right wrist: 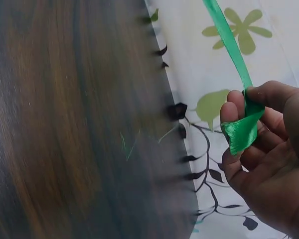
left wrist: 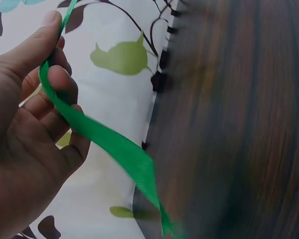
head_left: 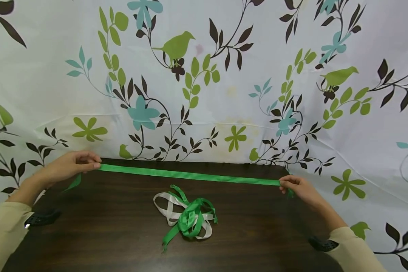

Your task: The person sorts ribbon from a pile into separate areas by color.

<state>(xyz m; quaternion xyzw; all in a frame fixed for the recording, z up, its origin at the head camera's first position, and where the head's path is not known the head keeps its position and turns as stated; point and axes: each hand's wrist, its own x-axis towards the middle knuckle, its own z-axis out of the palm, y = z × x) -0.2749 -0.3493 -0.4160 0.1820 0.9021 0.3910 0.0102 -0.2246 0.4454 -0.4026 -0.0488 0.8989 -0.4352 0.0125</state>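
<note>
A green satin ribbon (head_left: 190,175) is stretched nearly straight above the back of the table, dipping slightly toward the right. My left hand (head_left: 75,165) pinches it near one end between thumb and fingers. In the left wrist view, the ribbon's loose tail (left wrist: 134,162) hangs past the palm with a frayed tip. At the other end my right hand (head_left: 297,186) pinches the ribbon, and a short folded end (right wrist: 241,133) lies against the fingers in the right wrist view. Below the taut ribbon, a loose pile of green ribbon (head_left: 190,219) and white ribbon (head_left: 171,215) rests on the table.
The dark wood-grain table (head_left: 115,234) reaches back to a white curtain (head_left: 204,113) printed with leaves, flowers and birds. In the right wrist view, a few thin green threads (right wrist: 131,147) lie on the tabletop. Dark bands (head_left: 42,217) sit at both wrists.
</note>
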